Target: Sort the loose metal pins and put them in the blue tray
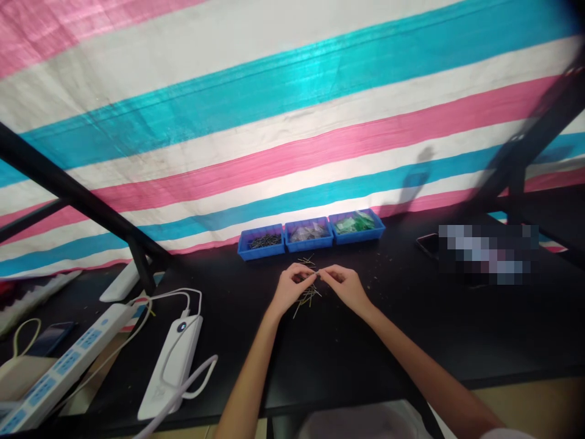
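Note:
My left hand point(292, 288) and my right hand point(346, 286) meet over the black table, their fingertips pinched close together. Whatever lies between the fingers is too small to make out. Beneath and beside my left hand lies a loose pile of thin, needle-like metal pieces point(311, 294), partly covered by the hand. Just beyond stand three blue trays in a row. Dark thin pieces point(265, 241) fill the left tray point(262, 251), clear plastic bits point(309, 231) the middle tray point(309, 245), and green plastic packets point(355, 223) the right tray point(359, 236).
A white power bank point(171, 366) with looping cables lies left of my forearm, near a long white power strip point(68, 366). At right are a phone point(428, 245) and a blurred-out item point(489, 253). Black frame bars point(82, 198) and a striped sheet point(292, 140) border the table point(411, 341).

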`<act>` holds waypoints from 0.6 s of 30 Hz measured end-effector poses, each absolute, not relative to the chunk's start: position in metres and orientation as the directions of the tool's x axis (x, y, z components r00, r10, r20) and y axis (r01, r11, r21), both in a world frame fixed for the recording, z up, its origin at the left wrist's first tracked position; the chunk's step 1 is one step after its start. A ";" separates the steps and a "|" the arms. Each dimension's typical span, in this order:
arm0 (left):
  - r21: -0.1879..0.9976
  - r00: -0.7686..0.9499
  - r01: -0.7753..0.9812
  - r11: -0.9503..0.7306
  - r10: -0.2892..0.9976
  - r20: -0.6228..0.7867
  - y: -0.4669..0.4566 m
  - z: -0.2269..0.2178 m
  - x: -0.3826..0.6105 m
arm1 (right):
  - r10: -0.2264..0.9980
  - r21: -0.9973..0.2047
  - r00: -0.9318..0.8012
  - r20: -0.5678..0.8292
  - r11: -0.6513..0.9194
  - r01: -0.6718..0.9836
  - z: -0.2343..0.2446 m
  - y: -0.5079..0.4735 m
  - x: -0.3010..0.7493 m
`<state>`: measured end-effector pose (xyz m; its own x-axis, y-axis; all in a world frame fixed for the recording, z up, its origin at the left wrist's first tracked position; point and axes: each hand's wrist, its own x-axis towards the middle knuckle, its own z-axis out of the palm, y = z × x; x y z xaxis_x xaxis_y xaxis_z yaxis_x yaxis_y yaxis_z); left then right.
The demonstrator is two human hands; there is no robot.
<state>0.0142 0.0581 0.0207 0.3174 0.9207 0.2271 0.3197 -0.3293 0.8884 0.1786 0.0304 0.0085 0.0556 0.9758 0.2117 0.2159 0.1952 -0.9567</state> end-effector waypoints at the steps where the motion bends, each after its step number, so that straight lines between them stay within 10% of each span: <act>1: 0.863 0.327 0.353 -0.360 0.912 0.247 0.058 0.021 0.013 | 0.972 -0.946 0.048 0.230 0.211 0.247 0.009 0.030 0.179; 9: 0.456 0.218 0.764 -0.457 0.847 0.484 0.066 0.030 -0.020 | 0.949 -0.861 0.001 0.315 0.285 0.422 0.004 0.032 0.180; 18: 0.316 -0.020 0.906 -0.282 0.717 0.696 0.120 0.055 -0.045 | 0.944 -0.845 -0.048 0.326 0.314 0.432 0.001 0.033 0.185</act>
<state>-0.0449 0.1196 0.0549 -0.0196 0.7173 0.6965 0.9056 -0.2824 0.3164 0.1845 0.0328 0.0011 -0.0484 0.9443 0.3256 0.4323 0.3137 -0.8454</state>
